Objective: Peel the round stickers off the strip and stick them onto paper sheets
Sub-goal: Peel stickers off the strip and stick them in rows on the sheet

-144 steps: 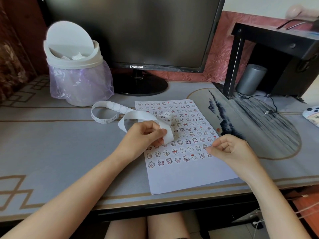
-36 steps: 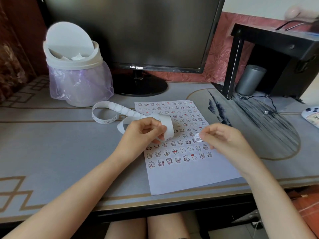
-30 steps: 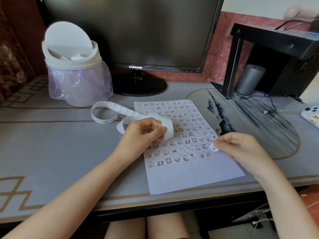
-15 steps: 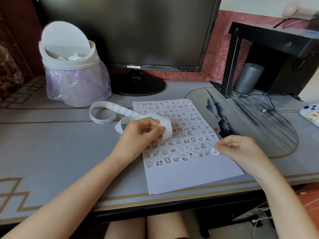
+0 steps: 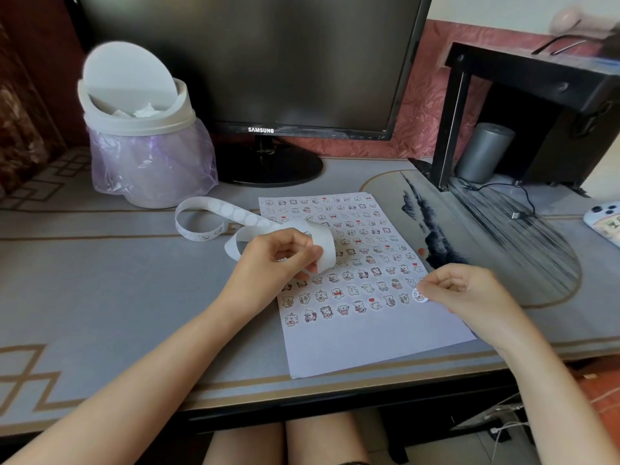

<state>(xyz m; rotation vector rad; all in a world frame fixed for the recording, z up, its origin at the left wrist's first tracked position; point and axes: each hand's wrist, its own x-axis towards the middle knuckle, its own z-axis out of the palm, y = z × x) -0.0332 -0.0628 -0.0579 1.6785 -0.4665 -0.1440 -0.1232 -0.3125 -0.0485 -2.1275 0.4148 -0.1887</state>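
SAMSUNG monitor [image 5: 235, 62] — left hand [image 5: 271, 260] grips strip [image 5: 231, 209], right hand [image 5: 469, 293] pinches 1 sticker [image 5: 419, 294].

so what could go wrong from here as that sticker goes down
1. The round sticker pinched in the right hand sits at the right edge of the paper sheet, so it may land partly on the desk mat.
2. It is close to the last sticker in that row and might overlap it.
3. The left hand grips the strip, so nothing plainly pins the sheet; pressing could shift it.
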